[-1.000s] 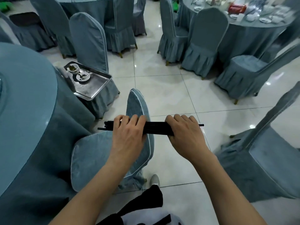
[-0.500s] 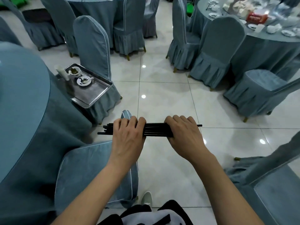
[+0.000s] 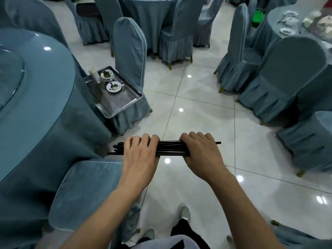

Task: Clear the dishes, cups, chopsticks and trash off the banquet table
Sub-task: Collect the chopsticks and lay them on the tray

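A bundle of thin black chopsticks point(image 3: 170, 148) lies level across both hands above the white tiled floor point(image 3: 197, 108). The left hand point(image 3: 141, 155) and right hand point(image 3: 201, 153) each curl their fingers over it. At ten o'clock, a steel tray point(image 3: 118, 101) carries two small white dishes point(image 3: 113, 86).

A: How many chopsticks point(image 3: 170, 149) in the bundle? Can't count them. The left hand point(image 3: 140, 155) and right hand point(image 3: 203, 155) cover most of the length, and the fingertips curl out of sight behind it.

B: Same. Up and left of the grip, the tray point(image 3: 125, 105) holds two small dishes point(image 3: 113, 86) with dark scraps too small to identify. The table point(image 3: 36, 83) left of the grip is cut by the frame edge. The far table point(image 3: 280, 18) up right is blurred and cropped too.
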The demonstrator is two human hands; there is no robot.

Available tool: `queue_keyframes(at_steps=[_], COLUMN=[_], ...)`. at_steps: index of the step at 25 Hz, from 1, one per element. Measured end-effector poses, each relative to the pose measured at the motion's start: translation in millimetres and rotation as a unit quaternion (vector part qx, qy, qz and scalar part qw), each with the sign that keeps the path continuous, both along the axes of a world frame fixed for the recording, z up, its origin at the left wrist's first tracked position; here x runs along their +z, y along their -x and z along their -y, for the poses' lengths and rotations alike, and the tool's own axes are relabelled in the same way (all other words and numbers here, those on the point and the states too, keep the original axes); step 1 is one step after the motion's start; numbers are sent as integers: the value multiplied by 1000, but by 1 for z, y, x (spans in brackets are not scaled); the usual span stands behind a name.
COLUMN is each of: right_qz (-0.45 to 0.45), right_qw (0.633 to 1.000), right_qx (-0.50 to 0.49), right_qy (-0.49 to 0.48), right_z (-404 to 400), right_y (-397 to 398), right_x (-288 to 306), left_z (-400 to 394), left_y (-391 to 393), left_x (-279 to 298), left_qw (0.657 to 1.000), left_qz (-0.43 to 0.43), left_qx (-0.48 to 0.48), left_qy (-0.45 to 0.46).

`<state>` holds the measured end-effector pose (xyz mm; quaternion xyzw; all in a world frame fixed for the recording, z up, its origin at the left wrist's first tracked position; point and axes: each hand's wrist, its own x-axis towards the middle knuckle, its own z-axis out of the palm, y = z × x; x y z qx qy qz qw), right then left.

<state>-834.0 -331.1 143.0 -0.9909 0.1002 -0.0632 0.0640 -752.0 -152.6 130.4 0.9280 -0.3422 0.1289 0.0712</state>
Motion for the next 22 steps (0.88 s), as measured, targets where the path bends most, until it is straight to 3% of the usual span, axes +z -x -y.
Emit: queue_keyframes(at_steps=[12,22], right_qz=[-13,-24], right_qw=[991,979], right_qx=[129,199], right_qy=[-34,-34], right_z=[116,163], right_y=[-94,-239], right_x=[-15,-21], left_z=[99,145], left_y=[-43,-158], left_x=[-11,-24], left_qw=[990,976], left_qz=[-9,-13], left_qx=[136,215], left_qy=[-26,0])
